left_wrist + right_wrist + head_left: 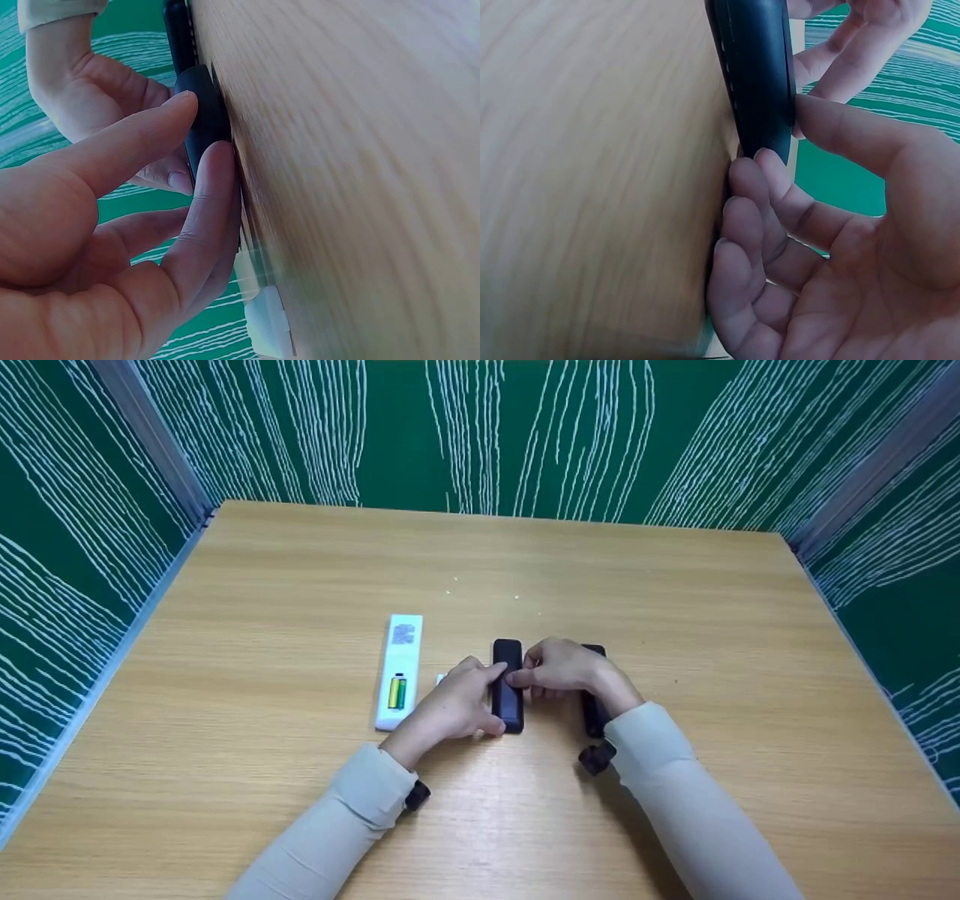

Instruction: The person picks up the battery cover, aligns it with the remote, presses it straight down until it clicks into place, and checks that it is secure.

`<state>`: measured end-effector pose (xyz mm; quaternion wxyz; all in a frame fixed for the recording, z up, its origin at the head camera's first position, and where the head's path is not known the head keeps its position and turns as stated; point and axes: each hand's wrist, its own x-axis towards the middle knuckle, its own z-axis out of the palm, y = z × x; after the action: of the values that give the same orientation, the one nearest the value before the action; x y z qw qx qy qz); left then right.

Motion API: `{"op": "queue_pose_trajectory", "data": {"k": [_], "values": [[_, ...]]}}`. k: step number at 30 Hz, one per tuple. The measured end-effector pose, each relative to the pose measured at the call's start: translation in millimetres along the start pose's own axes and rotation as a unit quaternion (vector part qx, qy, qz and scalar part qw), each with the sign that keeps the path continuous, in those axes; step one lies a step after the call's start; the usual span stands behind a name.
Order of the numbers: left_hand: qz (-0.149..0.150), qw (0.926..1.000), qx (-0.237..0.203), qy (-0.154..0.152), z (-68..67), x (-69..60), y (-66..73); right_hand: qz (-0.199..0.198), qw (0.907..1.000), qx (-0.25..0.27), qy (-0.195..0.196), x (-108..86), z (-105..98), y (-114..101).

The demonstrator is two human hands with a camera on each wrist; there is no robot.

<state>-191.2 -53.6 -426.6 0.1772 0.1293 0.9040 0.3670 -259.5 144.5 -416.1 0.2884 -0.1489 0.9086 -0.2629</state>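
A black remote control (508, 712) lies lengthwise on the table between the two hands. From its left side my left hand (461, 701) holds it, with thumb and fingers against its edges; the left wrist view shows the fingertips (216, 161) on its side. The right hand (561, 666) pinches its right side, thumb on the upper face and index finger at the edge, other fingers curled beneath. The right wrist view shows this black remote (757, 75) close up. To the left lies a white remote control (386, 660) with two yellow-green batteries (397, 692) in its open compartment.
A second black remote control (595, 716) lies partly hidden under the right wrist. Beside the left hand a small white piece (440, 679) peeks out, mostly covered. White specks (517, 597) dot the wooden table (315, 562) farther back. Green walls with white lines surround it.
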Motion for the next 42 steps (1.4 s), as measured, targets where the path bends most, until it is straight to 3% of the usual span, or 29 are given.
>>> {"op": "queue_pose_trajectory", "data": {"k": [9,23,42], "values": [[0.006,0.9999,0.013,0.002,-0.6,-0.7,-0.4,0.003,0.9995,0.026,-0.014,1.9,-0.7,1.6],[0.008,0.9999,0.003,0.006,0.1,-0.3,-2.3,0.010,0.9996,0.024,-0.013,3.6,-0.5,0.4],[0.004,1.0000,0.008,0.002,0.6,0.6,-0.9,0.016,0.9998,-0.001,0.015,2.1,4.0,-1.1]]}}
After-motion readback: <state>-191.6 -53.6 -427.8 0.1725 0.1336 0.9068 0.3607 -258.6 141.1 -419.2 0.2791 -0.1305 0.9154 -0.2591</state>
